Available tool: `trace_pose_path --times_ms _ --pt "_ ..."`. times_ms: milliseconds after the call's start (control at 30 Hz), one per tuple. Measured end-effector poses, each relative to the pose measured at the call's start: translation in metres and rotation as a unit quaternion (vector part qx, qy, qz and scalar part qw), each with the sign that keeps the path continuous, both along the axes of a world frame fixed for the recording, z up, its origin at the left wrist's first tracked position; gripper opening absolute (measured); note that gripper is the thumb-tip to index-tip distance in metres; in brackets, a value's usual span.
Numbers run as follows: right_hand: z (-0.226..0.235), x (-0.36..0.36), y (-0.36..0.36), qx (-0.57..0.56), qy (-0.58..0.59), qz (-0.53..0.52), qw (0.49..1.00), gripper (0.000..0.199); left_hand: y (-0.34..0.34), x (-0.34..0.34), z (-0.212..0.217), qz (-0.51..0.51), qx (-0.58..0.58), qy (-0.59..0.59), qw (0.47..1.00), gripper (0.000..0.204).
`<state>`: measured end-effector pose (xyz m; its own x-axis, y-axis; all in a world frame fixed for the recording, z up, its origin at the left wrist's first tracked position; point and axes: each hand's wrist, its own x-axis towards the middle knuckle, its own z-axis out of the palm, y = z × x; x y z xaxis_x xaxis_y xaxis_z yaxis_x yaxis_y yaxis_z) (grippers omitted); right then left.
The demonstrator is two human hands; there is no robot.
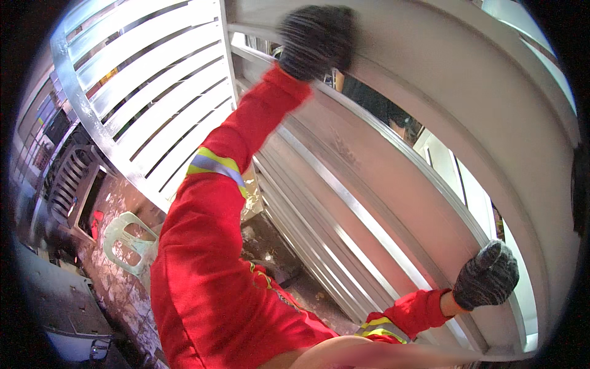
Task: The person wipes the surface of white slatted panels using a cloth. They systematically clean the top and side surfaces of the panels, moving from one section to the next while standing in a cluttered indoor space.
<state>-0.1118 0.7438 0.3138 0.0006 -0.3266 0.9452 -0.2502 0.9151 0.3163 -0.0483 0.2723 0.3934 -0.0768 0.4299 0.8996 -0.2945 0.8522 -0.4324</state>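
A large slatted metal panel (424,224), dull grey with a reddish sheen, rises in front of me. My left hand (316,42), in a dark knitted glove, is raised against one of its upper slats. Motion blurs it, so its fingers and anything under them cannot be made out. Lower on the right, my right hand (487,277), gloved alike, is closed round the edge of a slat beside a gap. Both arms wear red sleeves with yellow and silver reflective bands.
Another slatted panel (166,80), bright in the sun, joins at the left. A pale green plastic stool (126,243) stands on the blotched floor, with a slatted bench (74,184) behind it. A dark grey metal case or cabinet (67,301) sits at the lower left.
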Motion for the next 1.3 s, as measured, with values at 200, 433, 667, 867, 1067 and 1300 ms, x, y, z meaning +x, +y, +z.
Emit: trace_pose_path --times_ms 200,433,667,867,1067,1300 --pt "-0.003 -0.001 0.000 -0.002 0.040 -0.015 0.999 0.028 0.025 0.009 0.027 0.180 0.306 -0.119 0.927 0.020" --pt "-0.007 -0.007 0.006 0.044 0.046 0.021 0.998 0.025 0.070 -0.024 0.014 0.208 -0.129 0.168 0.955 0.024" --pt "-0.011 -0.005 0.000 -0.043 -0.021 -0.052 0.997 0.024 -0.040 0.008 0.016 0.089 -0.016 0.077 0.993 0.022" --pt "-0.010 -0.007 0.010 0.066 0.057 0.014 0.996 0.023 0.051 -0.013 0.016 -0.022 0.000 -0.047 0.999 0.040" --pt "0.000 0.000 -0.006 0.021 0.052 0.023 0.998 0.019 -0.053 -0.006 0.018 0.150 0.204 -0.054 0.966 0.049" --pt "-0.002 -0.001 0.000 0.036 0.055 0.015 0.998 0.021 0.061 -0.054 0.012 -0.016 -0.108 0.144 0.984 0.034"
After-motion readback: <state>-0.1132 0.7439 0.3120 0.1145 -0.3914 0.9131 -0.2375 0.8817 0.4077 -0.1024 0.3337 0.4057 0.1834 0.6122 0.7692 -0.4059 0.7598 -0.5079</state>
